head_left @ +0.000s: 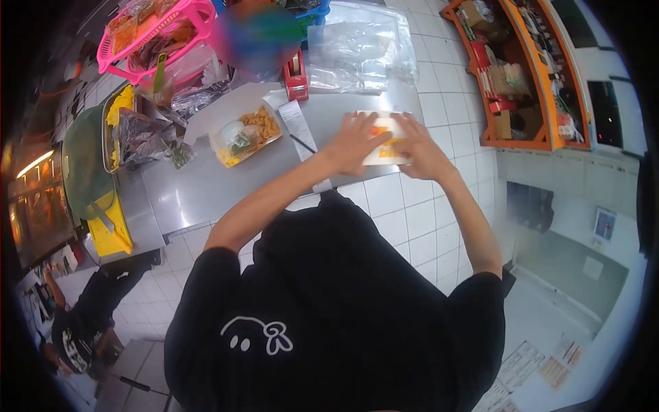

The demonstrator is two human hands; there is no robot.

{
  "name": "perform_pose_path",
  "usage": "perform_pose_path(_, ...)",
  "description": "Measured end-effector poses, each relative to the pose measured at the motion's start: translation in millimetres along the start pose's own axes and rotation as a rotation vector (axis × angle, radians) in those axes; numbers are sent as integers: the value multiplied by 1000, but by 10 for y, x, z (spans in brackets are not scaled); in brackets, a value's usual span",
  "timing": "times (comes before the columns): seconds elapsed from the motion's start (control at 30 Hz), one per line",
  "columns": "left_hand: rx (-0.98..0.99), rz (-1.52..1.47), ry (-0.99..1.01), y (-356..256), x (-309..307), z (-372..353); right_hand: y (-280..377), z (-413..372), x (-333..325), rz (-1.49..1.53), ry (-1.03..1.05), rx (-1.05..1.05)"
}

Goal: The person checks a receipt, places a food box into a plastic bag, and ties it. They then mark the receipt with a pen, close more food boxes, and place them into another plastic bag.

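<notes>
A white box with orange and yellow print (384,152) lies closed at the right end of the steel counter (171,199). My left hand (357,143) rests on its left side, fingers spread over the lid. On its right side lies my right hand (422,147), fingers also spread and touching the lid. To the left stands an open food box (223,154) with brown fried pieces (259,127) and a small wrapped portion. Between the two boxes are a paper slip (295,123) and a dark pen (303,143).
A red tape dispenser (296,79), clear plastic bags (353,55) and a pink basket (202,20) stand at the back. Further left are a yellow-filled tray (122,103) and a yellow board (110,230). A person (82,323) is at the lower left. Orange shelves (542,75) stand right.
</notes>
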State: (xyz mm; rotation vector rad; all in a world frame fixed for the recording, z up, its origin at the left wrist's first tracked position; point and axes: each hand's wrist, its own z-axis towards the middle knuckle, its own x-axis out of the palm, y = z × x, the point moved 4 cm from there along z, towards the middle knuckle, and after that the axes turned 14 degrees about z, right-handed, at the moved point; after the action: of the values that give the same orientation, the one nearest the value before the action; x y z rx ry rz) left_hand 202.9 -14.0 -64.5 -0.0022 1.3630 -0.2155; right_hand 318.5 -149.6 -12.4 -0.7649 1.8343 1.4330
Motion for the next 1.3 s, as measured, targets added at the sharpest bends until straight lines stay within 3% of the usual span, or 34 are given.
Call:
perform_pose_path(0.1,11,-57,11,-64,498,525,-544,-64,-146,-23,-3,-15)
perform_pose_path(0.2,-89,-102,9,-13,755,524,-1010,-102,119,16,0,-52)
perform_pose_path(0.27,-54,-84,-254,-25,550,406,-952,-89,133,-25,0,-34)
perform_pose_path(0.3,-117,-36,-247,-46,441,291,-894,-131,35,-40,31,-17)
perform_pose_path(0.4,-397,-73,-397,149,-49,-214,-611,-58,-27,79,-153,-124)
perform_pose_path(0.47,-862,18,-545,619,-299,-997,-363,480,201,245,-205,-298)
perform_pose_path(0.5,-979,94,-765,932,-390,-1444,-164,717,295,478,-232,-279)
perform_pose_path(0.53,-1015,170,-789,1178,-494,-1788,26,911,356,697,-244,-242)
perform_pose_path(0.6,-1393,290,-895,1490,-567,-2476,510,1575,592,724,-236,-299)
perform_pose_path(0.63,-1396,320,-928,1551,-518,-2676,680,1958,733,577,-277,-347)
perform_pose_path(0.67,-1344,212,-758,1709,-397,-2778,799,2287,844,427,-334,-388)
perform_pose_path(0.7,-1276,112,-587,1901,-271,-2868,826,2553,1003,278,-267,-373)
perform_pose_path(0.77,-1272,249,-451,2161,20,-3003,855,2921,1225,69,-152,-348)
perform_pose_path(0.83,-1274,202,-267,2045,-379,-2952,1024,2981,1248,47,-66,-346)
perform_pose_path(0.9,-1229,204,-414,2295,-240,-3196,1326,3148,1261,39,-1,-358)
perform_pose_path(0.97,-1165,205,-533,2106,-172,-3292,1343,3060,1419,-27,69,-373)
perform_pose_path(1.03,-1195,249,-620,2020,-300,-3482,1698,2979,1473,-12,155,-252)
perform_pose_path(1.1,-1137,197,-603,2108,-89,-3730,1725,3004,1621,117,189,-455)
perform_pose_path(1.13,-1193,-2,-531,2111,-83,-3813,1533,3106,1760,134,202,-521)
perform_pose_path(1.17,-1230,-60,-255,1987,-396,-3821,1418,3083,1858,243,124,-487)
perform_pose_path(1.2,-1272,-126,-322,2040,-246,-3832,1574,2957,1847,425,257,69)
perform_pose_path(1.23,-1265,-168,-270,2091,-75,-3893,1605,2906,1962,644,245,135)
perform_pose_path(1.27,-1231,-533,-301,2101,-149,-3917,1435,2970,2194,825,185,191)
perform_pose_path(1.3,-1230,-839,-350,2070,-181,-3880,1785,2793,2122,1083,140,394)
